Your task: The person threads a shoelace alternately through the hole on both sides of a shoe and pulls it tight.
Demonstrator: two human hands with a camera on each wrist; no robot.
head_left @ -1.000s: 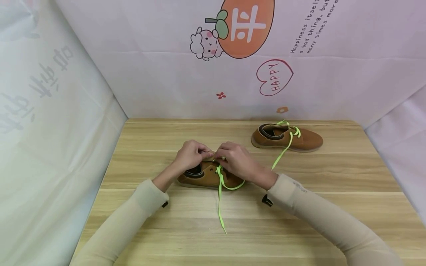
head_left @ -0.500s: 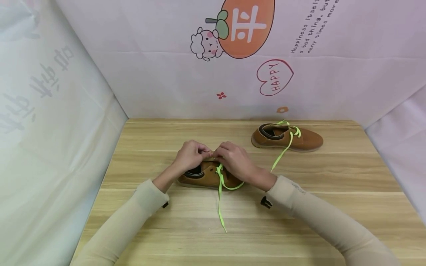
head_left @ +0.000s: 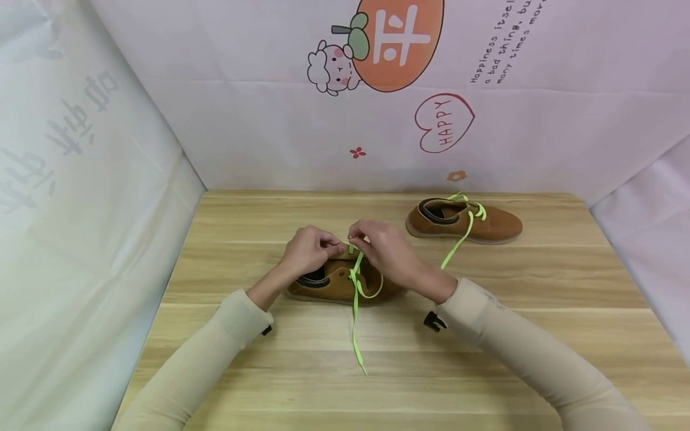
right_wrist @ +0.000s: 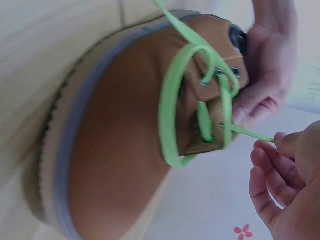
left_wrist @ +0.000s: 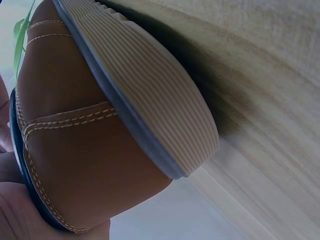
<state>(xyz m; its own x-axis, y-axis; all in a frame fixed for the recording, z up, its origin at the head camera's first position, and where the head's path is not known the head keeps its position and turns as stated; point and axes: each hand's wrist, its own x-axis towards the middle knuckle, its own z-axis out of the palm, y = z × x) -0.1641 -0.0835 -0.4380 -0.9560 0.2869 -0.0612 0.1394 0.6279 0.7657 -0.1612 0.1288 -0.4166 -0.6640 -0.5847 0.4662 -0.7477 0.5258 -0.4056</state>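
A brown leather shoe (head_left: 329,291) stands on the wooden table, toe to the right. A bright green shoelace (head_left: 355,329) runs through some of its eyelets, one end trailing toward the front. With thumb and fingers my left hand (head_left: 308,250) pinches the far eyelet flap, also seen in the right wrist view, where that hand (right_wrist: 274,65) grips the flap's edge. My right hand (head_left: 389,251) pinches the lace near an eyelet; in the right wrist view the lace is drawn taut to its fingertips. The left wrist view shows mostly the shoe's heel (left_wrist: 90,155).
A second brown shoe (head_left: 501,226) with a green lace stands farther back on the right. White printed cloth (head_left: 269,131) rises behind the wooden table (head_left: 280,383) and along its sides.
My right hand has lifted slightly up and away from the flap, drawing the lace through the eyelet; the lace's loop is smaller. My left hand stays at the flap.
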